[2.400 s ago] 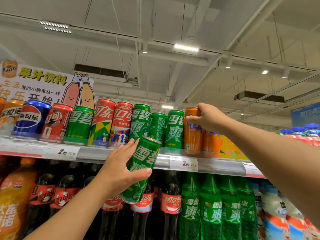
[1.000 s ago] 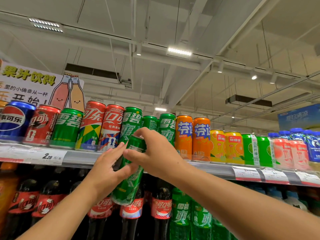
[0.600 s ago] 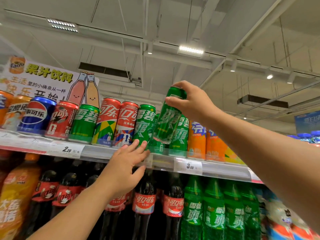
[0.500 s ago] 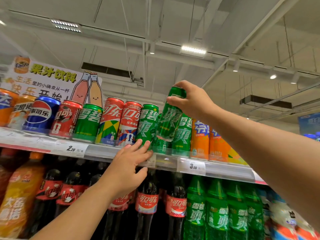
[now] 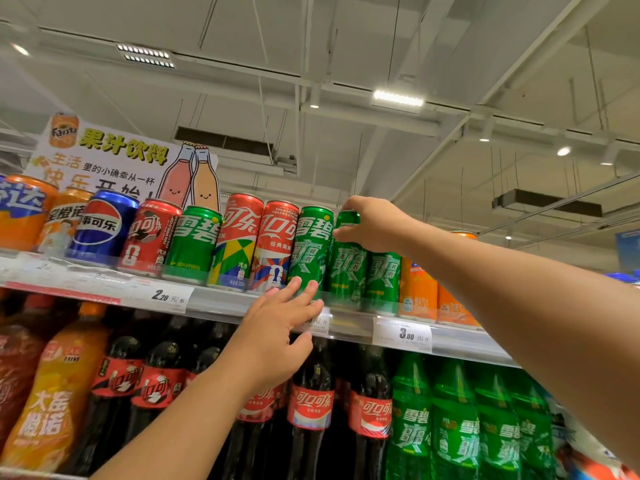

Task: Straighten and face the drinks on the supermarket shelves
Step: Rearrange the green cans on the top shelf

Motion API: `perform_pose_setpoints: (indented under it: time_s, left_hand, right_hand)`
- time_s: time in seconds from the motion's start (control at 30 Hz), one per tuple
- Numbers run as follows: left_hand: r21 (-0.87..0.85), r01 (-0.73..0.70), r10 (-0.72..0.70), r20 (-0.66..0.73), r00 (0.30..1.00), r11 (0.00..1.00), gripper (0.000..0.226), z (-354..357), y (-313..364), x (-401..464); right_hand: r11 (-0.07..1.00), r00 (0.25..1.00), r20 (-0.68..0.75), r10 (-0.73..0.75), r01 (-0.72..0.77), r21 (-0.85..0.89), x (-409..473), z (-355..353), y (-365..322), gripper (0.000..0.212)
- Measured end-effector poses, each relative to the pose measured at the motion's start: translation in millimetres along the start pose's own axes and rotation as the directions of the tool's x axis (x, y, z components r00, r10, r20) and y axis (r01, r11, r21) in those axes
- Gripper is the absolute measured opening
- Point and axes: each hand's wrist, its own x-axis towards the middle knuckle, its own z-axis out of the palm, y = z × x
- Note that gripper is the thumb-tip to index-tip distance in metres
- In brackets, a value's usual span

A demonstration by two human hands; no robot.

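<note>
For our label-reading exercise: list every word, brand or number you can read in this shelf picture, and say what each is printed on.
"Fanta" and "果汁饮料": the sign above the top shelf.
"雪碧": the slim green can the left hand touches.
"可口可乐": the cola bottle label.
"2.20": the left price tag.
"3.00": the right price tag.
The can the right hand grips: small print blurred.

The right hand (image 5: 372, 223) is raised, arm stretched, with fingers curled round the top of a can (image 5: 346, 261). The left hand (image 5: 277, 330) is lower, fingers straight, tips touching another can (image 5: 310, 251).
</note>
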Motion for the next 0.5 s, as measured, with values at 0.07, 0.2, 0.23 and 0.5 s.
perform_pose_setpoints:
  time_s: [0.07, 0.2, 0.23, 0.5]
  left_hand:
    - [0.002, -0.004, 0.004, -0.003, 1.0, 1.0, 0.053, 0, 0, 0]
    - [0.012, -0.012, 0.013, -0.011, 1.0, 1.0, 0.053, 0, -1, 0]
    - [0.017, -0.014, 0.015, -0.011, 1.0, 1.0, 0.053, 1, -1, 0]
    - [0.017, -0.014, 0.014, -0.009, 1.0, 1.0, 0.053, 1, 0, 0]
  right_hand:
    - [0.999, 0.999, 0.038, 0.031, -0.029, -0.04, 1, -1, -4, 0.058]
    - [0.992, 0.985, 0.133, 0.111, -0.102, -0.072, 1, -5, -10, 0.057]
    - [0.991, 0.981, 0.143, 0.13, -0.122, -0.063, 1, -5, -11, 0.06]
    - [0.992, 0.987, 0.104, 0.12, -0.123, 0.028, -12, -2, -16, 0.059]
